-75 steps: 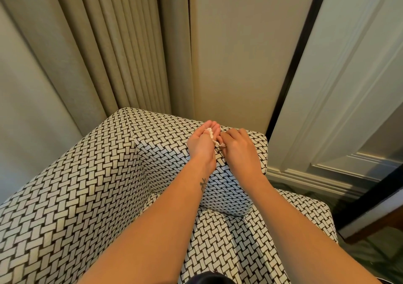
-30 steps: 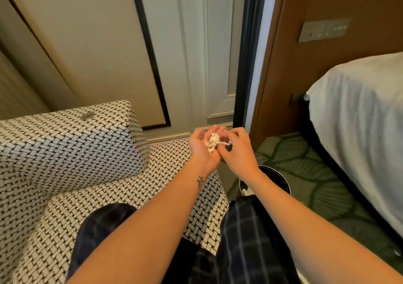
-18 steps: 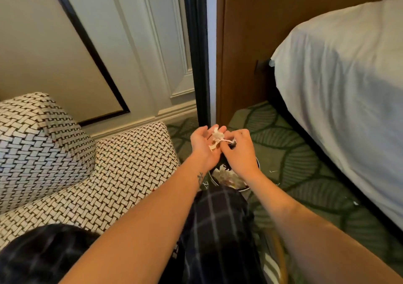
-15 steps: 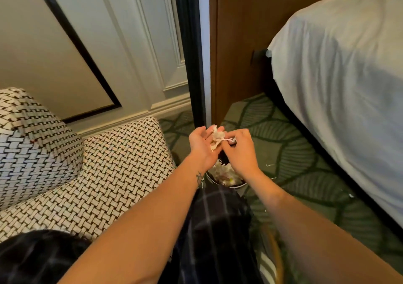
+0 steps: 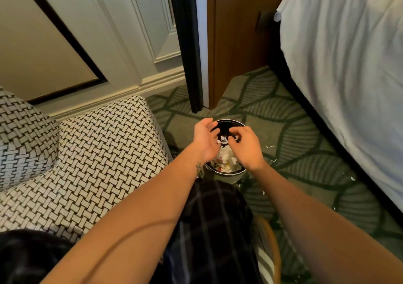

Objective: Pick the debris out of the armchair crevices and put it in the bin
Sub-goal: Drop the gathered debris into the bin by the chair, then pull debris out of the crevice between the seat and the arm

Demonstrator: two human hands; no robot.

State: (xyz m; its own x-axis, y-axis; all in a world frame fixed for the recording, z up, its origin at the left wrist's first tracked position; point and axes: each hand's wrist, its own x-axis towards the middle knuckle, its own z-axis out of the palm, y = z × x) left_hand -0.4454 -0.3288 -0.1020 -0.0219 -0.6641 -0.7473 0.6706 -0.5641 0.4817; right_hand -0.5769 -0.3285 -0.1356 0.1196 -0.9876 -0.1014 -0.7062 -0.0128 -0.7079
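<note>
A small round bin [image 5: 231, 173] with a metal rim stands on the carpet beside the armchair [image 5: 98, 152], holding white crumpled scraps [image 5: 226, 160]. Both my hands hover right over its mouth. My left hand [image 5: 205, 139] is turned palm inward with its fingers relaxed. My right hand [image 5: 245, 146] has curled fingers that pinch a white piece of debris [image 5: 222, 140], which hangs between the two hands above the bin. The armchair has a black-and-white woven pattern, and its seat lies left of the bin.
A bed with a white sheet [image 5: 349, 65] fills the right side. A wooden panel [image 5: 235, 43] and a dark door edge [image 5: 187, 43] stand behind the bin. Tiny white bits [image 5: 270, 152] lie on the green patterned carpet. My legs in dark checked trousers [image 5: 213, 229] are below.
I turned from the armchair's back toward the bin, carrying debris in my left palm. Both hands have dropped over the bin's mouth and parted slightly; my left palm no longer cups the scrap.
</note>
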